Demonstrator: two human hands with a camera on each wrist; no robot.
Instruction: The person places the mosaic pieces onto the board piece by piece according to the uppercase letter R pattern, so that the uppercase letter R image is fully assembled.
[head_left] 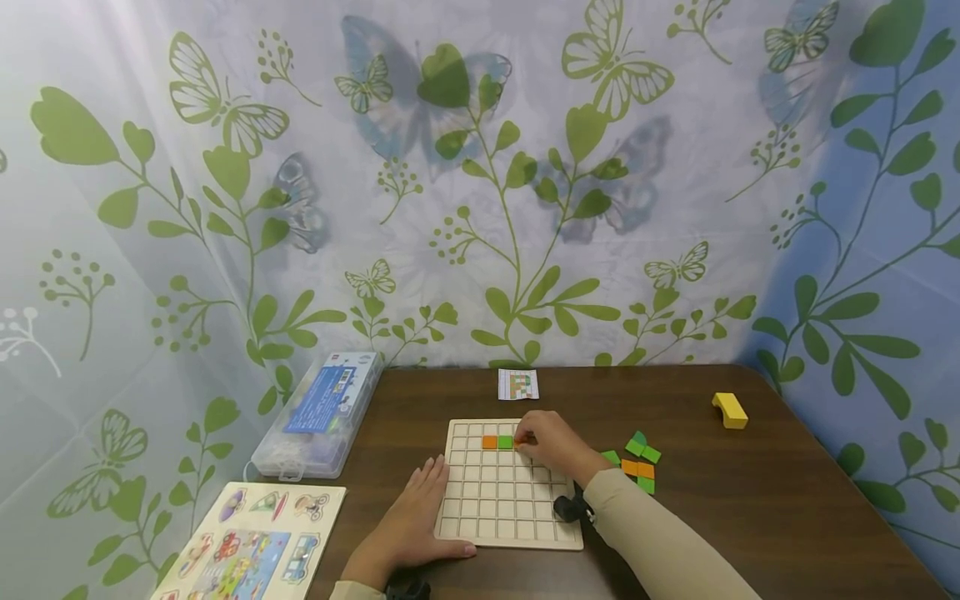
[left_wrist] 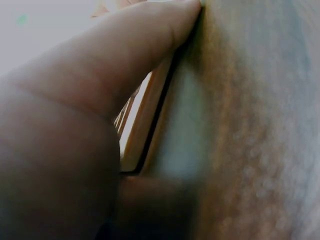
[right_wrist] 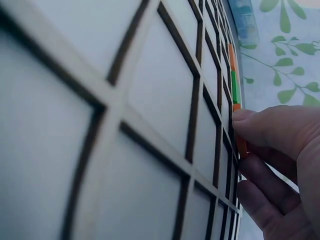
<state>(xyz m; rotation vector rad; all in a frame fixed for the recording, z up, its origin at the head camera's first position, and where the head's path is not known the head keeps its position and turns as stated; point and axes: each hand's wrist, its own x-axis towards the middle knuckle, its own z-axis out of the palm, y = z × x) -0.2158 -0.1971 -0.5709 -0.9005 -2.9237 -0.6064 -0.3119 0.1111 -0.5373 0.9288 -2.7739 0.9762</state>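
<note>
A pale wooden grid board [head_left: 487, 506] lies on the table, with an orange square tile [head_left: 490, 442] and a green square tile [head_left: 506, 442] side by side in its upper row. Just right of them, my right hand [head_left: 553, 443] pinches another orange tile [right_wrist: 241, 145] between thumb and fingers, right at the grid. My left hand [head_left: 416, 521] rests along the board's left edge with fingers straight and thumb stretched by the near corner. In the left wrist view, the thumb [left_wrist: 125, 50] lies beside the board's side [left_wrist: 145, 117].
Loose green tiles [head_left: 646, 484] and orange tiles [head_left: 637, 469] lie right of the board. A small pattern card [head_left: 518, 385] sits behind it. A yellow arch block [head_left: 731, 411] is far right. At left are a clear plastic case [head_left: 322, 417] and a picture puzzle board [head_left: 251, 542].
</note>
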